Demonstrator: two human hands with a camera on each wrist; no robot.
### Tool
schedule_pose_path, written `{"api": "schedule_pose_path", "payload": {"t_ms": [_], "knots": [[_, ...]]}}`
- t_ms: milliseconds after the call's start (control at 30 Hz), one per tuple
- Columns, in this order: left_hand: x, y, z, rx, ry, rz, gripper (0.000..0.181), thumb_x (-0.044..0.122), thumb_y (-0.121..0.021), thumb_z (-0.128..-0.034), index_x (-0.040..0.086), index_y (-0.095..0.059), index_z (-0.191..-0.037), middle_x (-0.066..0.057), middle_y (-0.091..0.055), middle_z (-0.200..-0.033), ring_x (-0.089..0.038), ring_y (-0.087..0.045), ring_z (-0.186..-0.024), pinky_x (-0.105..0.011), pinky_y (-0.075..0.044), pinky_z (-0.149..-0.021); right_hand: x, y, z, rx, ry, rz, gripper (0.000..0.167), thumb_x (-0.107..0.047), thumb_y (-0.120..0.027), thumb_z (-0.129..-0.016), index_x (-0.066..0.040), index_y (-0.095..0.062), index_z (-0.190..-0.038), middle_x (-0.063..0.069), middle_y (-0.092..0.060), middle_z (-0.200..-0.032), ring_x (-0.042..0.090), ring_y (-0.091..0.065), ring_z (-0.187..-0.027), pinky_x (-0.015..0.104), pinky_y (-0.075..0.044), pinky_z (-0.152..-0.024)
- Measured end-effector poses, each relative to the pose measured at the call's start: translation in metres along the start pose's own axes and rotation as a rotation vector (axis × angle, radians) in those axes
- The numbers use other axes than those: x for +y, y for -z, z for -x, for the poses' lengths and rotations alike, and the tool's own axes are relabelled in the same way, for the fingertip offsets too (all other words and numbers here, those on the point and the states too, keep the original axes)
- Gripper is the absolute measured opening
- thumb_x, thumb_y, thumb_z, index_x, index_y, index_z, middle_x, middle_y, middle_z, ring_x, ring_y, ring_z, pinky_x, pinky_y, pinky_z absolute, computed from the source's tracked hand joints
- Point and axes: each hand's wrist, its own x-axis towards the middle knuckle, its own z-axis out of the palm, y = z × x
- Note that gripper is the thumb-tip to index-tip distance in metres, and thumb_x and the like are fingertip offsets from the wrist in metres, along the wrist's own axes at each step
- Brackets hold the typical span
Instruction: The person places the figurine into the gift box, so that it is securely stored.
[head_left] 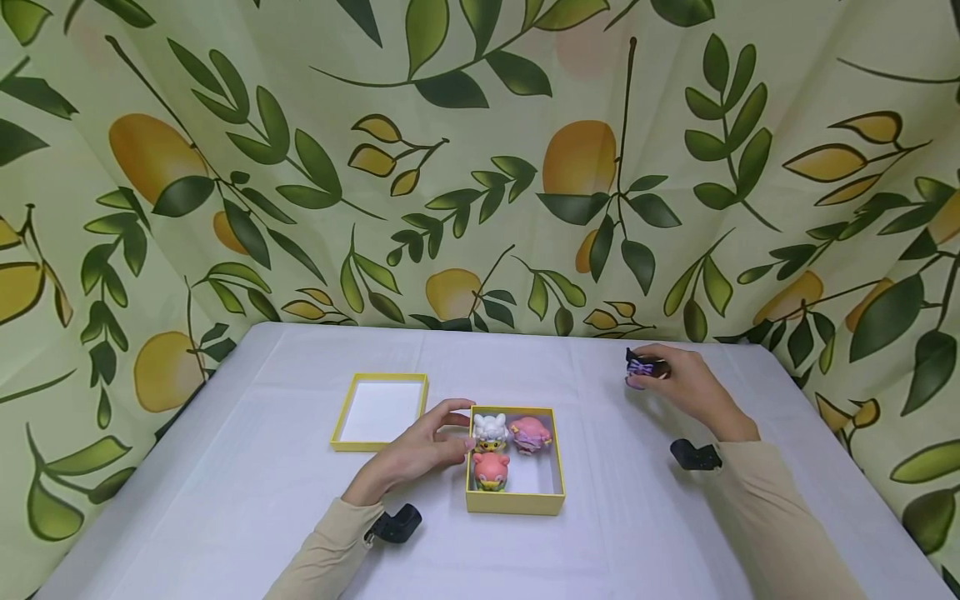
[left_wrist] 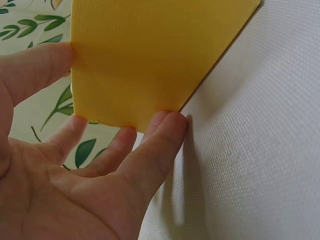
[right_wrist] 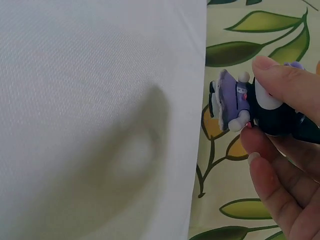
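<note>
A yellow box (head_left: 516, 502) holds a white-haired figurine (head_left: 491, 432), a pink-haired figurine (head_left: 530, 435) and a pink-red figurine (head_left: 491, 471); its lower right part is bare. The left hand (head_left: 420, 450) rests at the box's left side, thumb and fingers touching its edge; in the left wrist view the fingers (left_wrist: 165, 135) touch the yellow wall (left_wrist: 145, 55). Off to the right, above the table, the right hand (head_left: 693, 387) pinches a black and purple figurine (head_left: 641, 367). The right wrist view shows its purple dress (right_wrist: 232, 100) beyond the thumb and fingers.
A yellow-rimmed lid (head_left: 379, 447) with a white inside lies behind and left of the box, near the left hand. The white-covered table (head_left: 225, 467) ends at a leaf-patterned curtain (head_left: 480, 167). A black wrist device (head_left: 397, 525) hangs at each sleeve.
</note>
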Motion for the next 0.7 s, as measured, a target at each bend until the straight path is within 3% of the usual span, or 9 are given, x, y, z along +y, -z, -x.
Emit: {"api": "schedule_pose_path", "payload": {"t_ms": [700], "knots": [[0.001,-0.001,0.001,0.001,-0.002,0.002,0.063,0.023,-0.065,-0.0965,0.010,-0.034,-0.150,-0.025,-0.043,-0.143,-0.027,-0.060,-0.116,-0.037,-0.056,-0.094,-0.016,-0.001,0.003,-0.002,0.054,-0.001,0.043,-0.016,-0.081,-0.083,0.001,-0.067,-0.120,0.018,-0.073,-0.102,0.013,-0.063,-0.073,0.021,-0.050,-0.061]]}}
